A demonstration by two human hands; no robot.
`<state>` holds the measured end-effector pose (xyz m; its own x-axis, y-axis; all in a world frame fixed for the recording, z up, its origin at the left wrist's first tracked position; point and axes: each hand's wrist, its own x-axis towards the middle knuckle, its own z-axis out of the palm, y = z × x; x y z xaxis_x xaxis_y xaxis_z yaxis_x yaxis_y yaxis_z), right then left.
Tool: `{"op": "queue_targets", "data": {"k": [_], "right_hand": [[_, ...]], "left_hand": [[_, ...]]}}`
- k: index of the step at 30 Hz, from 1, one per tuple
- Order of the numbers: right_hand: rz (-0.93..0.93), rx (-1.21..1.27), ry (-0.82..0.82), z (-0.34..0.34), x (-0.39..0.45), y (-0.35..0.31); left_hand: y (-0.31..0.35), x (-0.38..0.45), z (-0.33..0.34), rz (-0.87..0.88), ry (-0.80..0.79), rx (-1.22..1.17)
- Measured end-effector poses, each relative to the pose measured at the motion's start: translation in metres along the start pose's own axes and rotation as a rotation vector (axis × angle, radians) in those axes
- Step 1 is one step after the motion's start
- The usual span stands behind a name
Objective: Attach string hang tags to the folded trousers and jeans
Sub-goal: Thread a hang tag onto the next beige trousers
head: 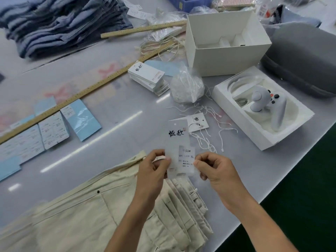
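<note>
Holding a tag [177,140] upright between them, the left hand [154,171] pinches its lower left edge and the right hand [216,171] its lower right edge, thumbs in front; each grip is closed on the card, above the beige trousers [101,211] folded on the surface [127,113]. The step in hand seems to be readying this tag, which carries a size sticker; no string shows through its hole yet, so the next move probably calls for one of the loose strings [209,140] lying just beyond the right grip, threaded through the hole. Counted: one tag in hand, one more flat behind it, one stack of tags [148,77] farther off, two wooden rulers [87,91], one pile of jeans [63,22] far beyond the left grip.
</note>
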<state>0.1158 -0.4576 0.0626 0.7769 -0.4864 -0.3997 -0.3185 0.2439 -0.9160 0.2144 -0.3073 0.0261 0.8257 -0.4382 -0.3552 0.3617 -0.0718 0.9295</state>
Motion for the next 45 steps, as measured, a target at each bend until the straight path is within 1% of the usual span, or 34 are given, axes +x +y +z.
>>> {"op": "queue_targets", "data": {"k": [4,11,13,16,19,21,22,23,25,27,29,33,35,38,41,45], "right_hand": [[-0.016,-0.034,-0.003,0.009,0.002,-0.005],[-0.039,-0.164,0.036,0.015,0.005,-0.003],[-0.053,-0.234,0.044,0.016,0.004,-0.001],[-0.077,-0.366,0.057,0.018,0.002,0.003],[-0.176,-0.451,0.171,0.022,-0.002,0.008],[-0.214,-0.426,0.257,0.022,-0.002,0.009],[-0.193,-0.371,0.258,0.02,-0.002,0.008],[-0.147,-0.316,0.221,0.019,-0.001,0.006],[-0.062,-0.266,0.048,0.018,-0.002,0.003],[-0.058,-0.26,-0.105,0.02,-0.006,0.002],[-0.103,-0.276,-0.154,0.022,-0.011,0.002],[-0.152,-0.436,-0.186,0.027,-0.017,0.004],[-0.156,-0.477,-0.188,0.03,-0.019,0.007],[-0.154,-0.352,-0.116,0.022,-0.019,0.0],[-0.297,-0.293,-0.045,0.013,-0.021,-0.016],[-0.456,-0.389,-0.038,0.022,-0.023,-0.037]], "left_hand": [[0.009,-0.011,0.003,0.052,-0.079,-0.001],[0.014,-0.021,-0.003,0.043,-0.132,-0.083],[0.015,-0.023,-0.003,0.053,-0.137,-0.091],[0.011,-0.024,0.0,0.088,-0.105,-0.029],[0.007,-0.023,0.003,0.107,-0.036,0.042],[0.007,-0.023,0.002,0.102,-0.007,0.033],[0.007,-0.024,0.001,0.104,0.0,0.024],[0.007,-0.025,0.0,0.107,-0.001,0.009],[0.008,-0.029,-0.002,0.105,-0.017,-0.041],[0.011,-0.033,-0.003,0.092,-0.018,-0.1],[0.014,-0.033,-0.003,0.084,0.027,-0.127],[0.018,-0.031,-0.003,0.108,0.167,-0.153],[0.021,-0.032,-0.004,0.141,0.197,-0.128],[0.024,-0.034,-0.008,0.175,0.198,-0.066],[0.025,-0.039,-0.014,0.209,0.199,0.005],[0.024,-0.047,-0.014,0.27,0.205,0.081]]}}
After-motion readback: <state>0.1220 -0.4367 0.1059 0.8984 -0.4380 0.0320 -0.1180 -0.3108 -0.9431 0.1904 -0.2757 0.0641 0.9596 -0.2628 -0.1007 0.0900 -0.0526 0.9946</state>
